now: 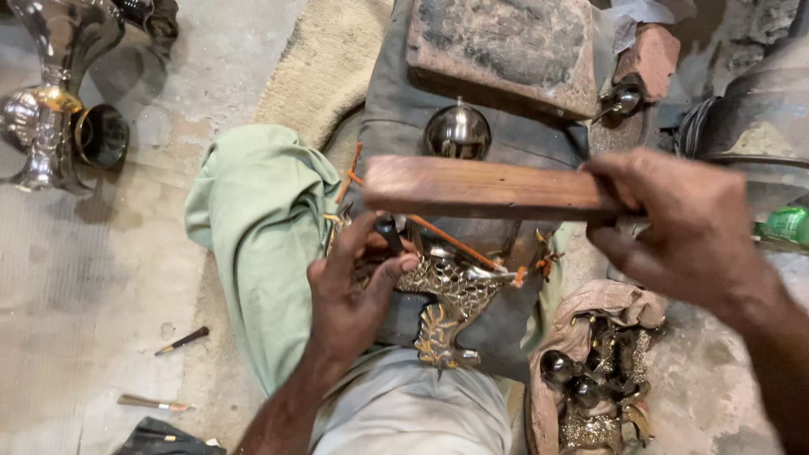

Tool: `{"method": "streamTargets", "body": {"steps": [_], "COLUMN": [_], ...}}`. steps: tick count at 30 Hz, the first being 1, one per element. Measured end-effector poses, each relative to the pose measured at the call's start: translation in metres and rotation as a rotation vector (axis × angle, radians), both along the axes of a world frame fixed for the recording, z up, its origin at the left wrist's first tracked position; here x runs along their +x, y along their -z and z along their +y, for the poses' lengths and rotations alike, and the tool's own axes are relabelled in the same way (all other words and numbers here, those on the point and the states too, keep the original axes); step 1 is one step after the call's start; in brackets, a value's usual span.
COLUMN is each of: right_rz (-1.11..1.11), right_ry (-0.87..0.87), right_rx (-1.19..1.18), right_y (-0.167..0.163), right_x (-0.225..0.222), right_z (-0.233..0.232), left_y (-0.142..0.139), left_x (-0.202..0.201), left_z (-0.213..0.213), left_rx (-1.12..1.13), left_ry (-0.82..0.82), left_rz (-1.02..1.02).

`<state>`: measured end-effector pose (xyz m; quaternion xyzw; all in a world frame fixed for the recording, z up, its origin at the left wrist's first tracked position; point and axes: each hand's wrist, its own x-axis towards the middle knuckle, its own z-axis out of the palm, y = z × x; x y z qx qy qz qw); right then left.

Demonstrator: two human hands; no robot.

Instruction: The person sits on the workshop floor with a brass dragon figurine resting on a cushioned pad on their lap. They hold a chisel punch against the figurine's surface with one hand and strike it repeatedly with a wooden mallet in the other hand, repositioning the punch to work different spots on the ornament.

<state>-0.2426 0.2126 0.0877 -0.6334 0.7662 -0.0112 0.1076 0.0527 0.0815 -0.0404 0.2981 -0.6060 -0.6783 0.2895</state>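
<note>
Ornate silver-gilt metal casting (pixel 451 295) sits on my lap, centre frame. My left hand (pixel 354 291) pinches a dark punch (pixel 389 234) on it; my right hand (pixel 683 223), at 3 o'clock, grips the wooden block (pixel 484 187) w/ fingers wrapped — a skewed blow could hit my thumb or mar the casting.

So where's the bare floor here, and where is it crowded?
Bare concrete floor lies between the green cloth, the silver vase and the small tools. It is crowded around the left hand, the ornate metal piece, the wooden block in the right hand, and the sack of metal parts.
</note>
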Motion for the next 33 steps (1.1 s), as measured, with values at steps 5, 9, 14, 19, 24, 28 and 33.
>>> {"method": "streamTargets", "body": {"steps": [5, 9, 14, 19, 24, 28, 33], "right_rz": [-0.014, 0.083, 0.201, 0.106, 0.266, 0.328, -0.331], "right_ry": [-0.04, -0.219, -0.201, -0.042, -0.095, -0.259, 0.228], "right_rx": [0.236, 0.06, 0.124, 0.162, 0.213, 0.114, 0.208], "right_y": [-0.021, -0.029, -0.036, -0.033, -0.025, -0.02, -0.018], "right_x": [-0.009, -0.015, -0.013, -0.009, -0.014, -0.017, -0.015], "right_z": [-0.04, -0.054, -0.05, -0.044, -0.044, -0.052, -0.066], "left_y": [-0.002, -0.005, -0.012, -0.019, -0.021, -0.018, -0.012], "left_x": [0.004, 0.004, 0.002, 0.003, 0.004, 0.006, 0.006], "left_z": [0.006, 0.005, -0.003, -0.005, 0.01, 0.021, 0.026], "left_rx": [0.005, 0.006, 0.088, 0.152, 0.213, 0.133, 0.069], "left_ry": [0.001, 0.0, 0.084, 0.105, -0.065, -0.117, -0.139], "left_rz": [0.058, -0.04, -0.015, -0.102, 0.01, 0.01, -0.008]}}
